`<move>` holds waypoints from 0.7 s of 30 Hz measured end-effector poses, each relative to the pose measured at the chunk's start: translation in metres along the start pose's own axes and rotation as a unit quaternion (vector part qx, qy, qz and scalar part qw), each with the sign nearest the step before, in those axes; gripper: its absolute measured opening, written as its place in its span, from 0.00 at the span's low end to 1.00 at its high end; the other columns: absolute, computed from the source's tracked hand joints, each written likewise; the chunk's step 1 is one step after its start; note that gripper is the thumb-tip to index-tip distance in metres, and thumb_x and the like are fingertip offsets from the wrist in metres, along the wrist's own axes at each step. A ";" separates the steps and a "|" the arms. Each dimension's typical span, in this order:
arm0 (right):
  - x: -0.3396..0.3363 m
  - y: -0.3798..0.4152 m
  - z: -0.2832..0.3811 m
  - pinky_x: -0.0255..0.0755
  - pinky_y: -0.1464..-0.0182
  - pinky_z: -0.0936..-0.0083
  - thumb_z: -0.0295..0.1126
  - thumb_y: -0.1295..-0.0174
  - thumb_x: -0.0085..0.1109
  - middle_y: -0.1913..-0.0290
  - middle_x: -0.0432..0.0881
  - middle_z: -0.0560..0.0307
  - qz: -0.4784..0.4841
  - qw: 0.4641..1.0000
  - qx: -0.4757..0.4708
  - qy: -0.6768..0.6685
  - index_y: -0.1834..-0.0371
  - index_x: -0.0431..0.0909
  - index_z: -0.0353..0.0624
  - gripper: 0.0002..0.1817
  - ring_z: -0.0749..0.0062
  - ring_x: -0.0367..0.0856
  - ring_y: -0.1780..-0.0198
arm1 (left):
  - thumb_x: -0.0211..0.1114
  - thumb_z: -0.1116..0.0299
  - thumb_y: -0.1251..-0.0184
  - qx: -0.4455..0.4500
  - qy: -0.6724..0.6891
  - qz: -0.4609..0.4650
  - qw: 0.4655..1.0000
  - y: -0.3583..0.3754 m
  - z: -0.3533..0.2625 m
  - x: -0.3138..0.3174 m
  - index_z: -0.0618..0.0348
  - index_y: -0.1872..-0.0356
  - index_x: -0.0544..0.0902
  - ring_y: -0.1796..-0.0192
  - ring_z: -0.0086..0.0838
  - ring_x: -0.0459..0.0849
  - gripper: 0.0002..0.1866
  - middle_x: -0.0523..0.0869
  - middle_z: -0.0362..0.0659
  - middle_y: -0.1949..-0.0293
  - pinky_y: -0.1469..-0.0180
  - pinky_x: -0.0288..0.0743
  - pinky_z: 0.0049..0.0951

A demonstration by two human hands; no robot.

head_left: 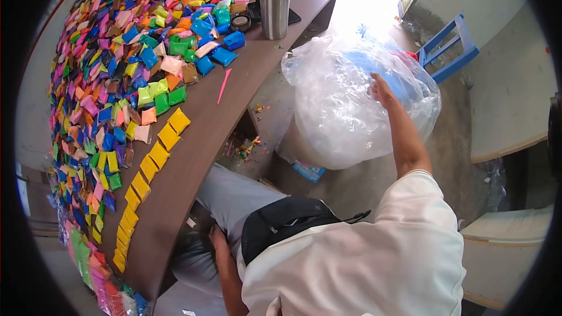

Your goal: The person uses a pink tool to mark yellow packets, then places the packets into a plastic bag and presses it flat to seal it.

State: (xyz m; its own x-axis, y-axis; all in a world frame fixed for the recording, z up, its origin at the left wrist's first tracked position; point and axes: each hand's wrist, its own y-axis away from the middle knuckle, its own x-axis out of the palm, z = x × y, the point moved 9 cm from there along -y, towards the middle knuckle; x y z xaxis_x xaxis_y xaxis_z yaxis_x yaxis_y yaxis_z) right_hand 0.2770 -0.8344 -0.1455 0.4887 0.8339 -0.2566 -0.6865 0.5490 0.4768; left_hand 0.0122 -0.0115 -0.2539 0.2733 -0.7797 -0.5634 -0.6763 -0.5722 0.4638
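Touching bulky clear plastic bag [339, 123] with right hand [381, 89], cannot tell whether pinched on film; holding left hand [217, 237] low by thigh, finger state hidden. Bag beside brown table [196, 134]; on table, slanting row of yellow packets [149, 167], mixed-colour heap [99, 52] alongside, pink strip [223, 86], steel bottle [274, 9]; just beyond bag, blue stool [456, 65]

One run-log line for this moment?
right hand: at clear bag | left hand: by leg | table: yellow packets in row, mixed packets piled, bottle upright
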 end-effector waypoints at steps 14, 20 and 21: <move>0.029 0.110 0.089 0.73 0.46 0.56 0.50 0.61 0.73 0.52 0.85 0.48 -0.121 0.746 -0.122 0.643 0.45 0.75 0.48 0.37 0.51 0.82 0.45 | 0.50 0.55 0.26 0.008 0.013 -0.017 1.000 -0.035 0.048 0.010 0.70 0.43 0.79 0.39 0.47 0.78 0.26 0.81 0.59 0.42 0.36 0.67 0.34; 0.028 0.110 0.125 0.74 0.48 0.61 0.44 0.59 0.71 0.53 0.85 0.46 -0.139 0.700 -0.182 0.676 0.54 0.83 0.46 0.27 0.52 0.82 0.45 | 0.51 0.54 0.26 -0.011 0.034 -0.024 0.999 -0.021 0.024 0.006 0.69 0.44 0.80 0.40 0.47 0.79 0.26 0.82 0.58 0.43 0.37 0.68 0.35; 0.029 0.112 0.128 0.74 0.47 0.62 0.43 0.59 0.71 0.52 0.85 0.45 -0.153 0.689 -0.179 0.685 0.54 0.83 0.46 0.26 0.53 0.81 0.44 | 0.51 0.54 0.26 -0.012 0.028 -0.022 0.999 -0.019 0.024 0.005 0.68 0.44 0.80 0.41 0.47 0.80 0.26 0.83 0.58 0.44 0.37 0.68 0.35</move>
State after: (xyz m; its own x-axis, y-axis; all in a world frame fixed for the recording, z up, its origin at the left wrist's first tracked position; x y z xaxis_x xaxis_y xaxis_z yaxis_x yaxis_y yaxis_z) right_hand 0.2836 -0.7562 0.0081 -0.1583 -0.1882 -0.9693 -0.8733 0.4849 0.0485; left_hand 0.0103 0.0012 -0.2820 0.3414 -0.7664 -0.5441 -0.6470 -0.6116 0.4554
